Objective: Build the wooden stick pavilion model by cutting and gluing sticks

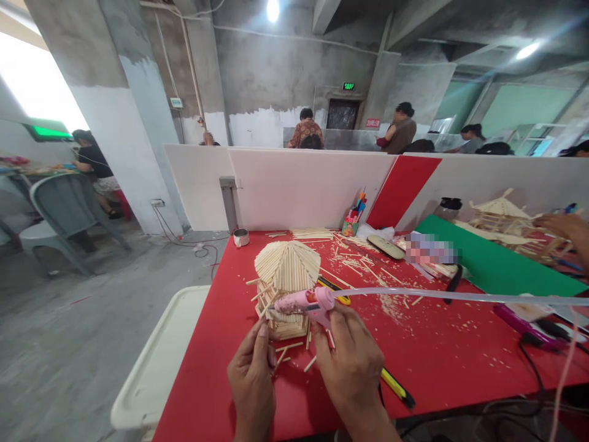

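My right hand (352, 362) is wrapped round the handle of a pink hot glue gun (306, 301), with a long translucent glue stick (437, 296) running out of its back to the right. The gun's nozzle points left, close to the fingertips of my left hand (253, 371). Thumb and forefinger of that hand are pinched on what looks like a short wooden stick (265, 310), mostly hidden. Just behind both hands stands a small pavilion model (288, 264) of pale wooden sticks with a pointed, many-sided roof. The gun covers part of its wall.
Loose sticks (313, 234) and shavings are scattered over the red table (207, 368). A yellow cutter (396, 388) lies by my right wrist. Beyond are a cup (240, 237), a pen holder (350, 226) and a white partition (299, 190). Another person's hand (564, 227) is at a second model (501, 209).
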### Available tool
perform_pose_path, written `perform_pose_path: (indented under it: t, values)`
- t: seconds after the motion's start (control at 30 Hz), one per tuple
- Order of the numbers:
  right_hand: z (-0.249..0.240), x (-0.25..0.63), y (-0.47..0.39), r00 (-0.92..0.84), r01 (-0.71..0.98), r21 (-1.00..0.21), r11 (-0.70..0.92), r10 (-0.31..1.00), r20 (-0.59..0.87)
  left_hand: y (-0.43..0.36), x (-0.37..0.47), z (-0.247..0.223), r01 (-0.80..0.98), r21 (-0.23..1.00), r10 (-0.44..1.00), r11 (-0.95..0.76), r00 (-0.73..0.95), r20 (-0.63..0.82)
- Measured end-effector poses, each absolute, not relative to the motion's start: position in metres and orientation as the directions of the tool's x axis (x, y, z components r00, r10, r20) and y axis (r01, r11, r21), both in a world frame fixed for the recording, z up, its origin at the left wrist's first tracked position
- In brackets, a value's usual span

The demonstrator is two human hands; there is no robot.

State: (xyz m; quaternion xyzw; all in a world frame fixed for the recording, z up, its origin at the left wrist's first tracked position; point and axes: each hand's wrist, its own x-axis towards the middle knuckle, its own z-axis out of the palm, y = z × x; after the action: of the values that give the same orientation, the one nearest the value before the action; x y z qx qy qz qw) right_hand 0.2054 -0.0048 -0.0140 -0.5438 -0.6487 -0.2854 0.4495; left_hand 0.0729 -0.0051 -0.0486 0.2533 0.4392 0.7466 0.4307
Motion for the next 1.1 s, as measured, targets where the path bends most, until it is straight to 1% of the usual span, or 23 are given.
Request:
perform_pose_path:
  t: [0.23, 0.3, 0.37, 0.43, 0.47, 0.53, 0.57, 0.6, 0.67, 0.7, 0.73, 0.77, 0.8, 0.83, 0.87, 0.9, 0.97, 1.03, 1.1]
  values:
    - [-0.017, 0.210, -0.008, 0.025, 0.975, -0.123, 0.185, 0.460, 0.888, -0.005, 0.074, -0.048, -0.413, 0.881, 0.863, -0.229, -0.504, -0.012]
    - [-0.021, 0.214, -0.011, 0.052, 0.975, -0.146, 0.171, 0.458, 0.887, -0.006, 0.074, -0.046, -0.417, 0.882, 0.866, -0.218, -0.499, -0.021]
    - [-0.026, 0.222, -0.013, 0.106, 0.971, -0.192, 0.140, 0.469, 0.877, -0.007, 0.074, -0.045, -0.418, 0.885, 0.869, -0.206, -0.494, -0.032]
    - [-0.034, 0.237, -0.016, 0.197, 0.968, -0.249, 0.038, 0.498, 0.844, -0.008, 0.073, -0.042, -0.410, 0.892, 0.871, -0.189, -0.489, -0.040]
    - [-0.039, 0.248, -0.016, 0.252, 0.963, -0.265, -0.048, 0.510, 0.822, -0.008, 0.073, -0.041, -0.402, 0.897, 0.873, -0.185, -0.486, -0.038]
    - [-0.050, 0.274, -0.017, 0.369, 0.929, -0.283, -0.238, 0.560, 0.742, -0.008, 0.073, -0.039, -0.386, 0.902, 0.876, -0.192, -0.481, -0.019]
    - [-0.055, 0.289, -0.017, 0.408, 0.912, -0.276, -0.303, 0.603, 0.686, -0.008, 0.073, -0.039, -0.383, 0.901, 0.875, -0.202, -0.483, -0.009]
    - [-0.061, 0.305, -0.016, 0.441, 0.897, -0.279, -0.342, 0.665, 0.603, -0.008, 0.074, -0.038, -0.387, 0.897, 0.875, -0.212, -0.484, -0.001]
    - [-0.071, 0.333, -0.015, 0.533, 0.844, -0.310, -0.438, 0.750, 0.391, -0.006, 0.075, -0.038, -0.401, 0.888, 0.875, -0.223, -0.483, 0.002]
    - [-0.076, 0.345, -0.014, 0.566, 0.818, -0.315, -0.482, 0.775, 0.283, -0.006, 0.075, -0.037, -0.409, 0.885, 0.877, -0.221, -0.480, -0.004]
    - [-0.079, 0.353, -0.014, 0.581, 0.804, -0.303, -0.512, 0.786, 0.213, -0.005, 0.076, -0.037, -0.416, 0.884, 0.879, -0.213, -0.477, -0.013]
    - [-0.082, 0.358, -0.013, 0.589, 0.801, -0.269, -0.534, 0.784, 0.197, -0.004, 0.076, -0.037, -0.421, 0.884, 0.881, -0.204, -0.473, -0.021]
    - [-0.084, 0.359, -0.013, 0.581, 0.813, -0.230, -0.536, 0.779, 0.238, -0.004, 0.076, -0.037, -0.423, 0.884, 0.882, -0.199, -0.470, -0.027]
    - [-0.084, 0.356, -0.012, 0.544, 0.839, -0.202, -0.505, 0.776, 0.320, -0.003, 0.077, -0.036, -0.421, 0.885, 0.882, -0.197, -0.470, -0.028]
    - [-0.083, 0.350, -0.011, 0.476, 0.878, -0.190, -0.439, 0.768, 0.429, -0.003, 0.077, -0.036, -0.415, 0.888, 0.882, -0.197, -0.471, -0.025]
    - [-0.081, 0.340, -0.011, 0.388, 0.921, -0.199, -0.335, 0.749, 0.537, -0.003, 0.077, -0.036, -0.405, 0.891, 0.879, -0.203, -0.477, -0.016]
    - [-0.070, 0.310, -0.012, 0.194, 0.963, -0.271, 0.006, 0.682, 0.706, -0.004, 0.077, -0.035, -0.376, 0.902, 0.873, -0.214, -0.489, 0.004]
    - [-0.053, 0.274, -0.015, 0.091, 0.905, -0.337, 0.260, 0.655, 0.750, -0.005, 0.076, -0.036, -0.355, 0.909, 0.868, -0.217, -0.497, 0.013]
    - [-0.034, 0.237, -0.020, -0.023, 0.810, -0.361, 0.462, 0.640, 0.768, -0.006, 0.075, -0.036, -0.358, 0.909, 0.871, -0.212, -0.490, 0.010]
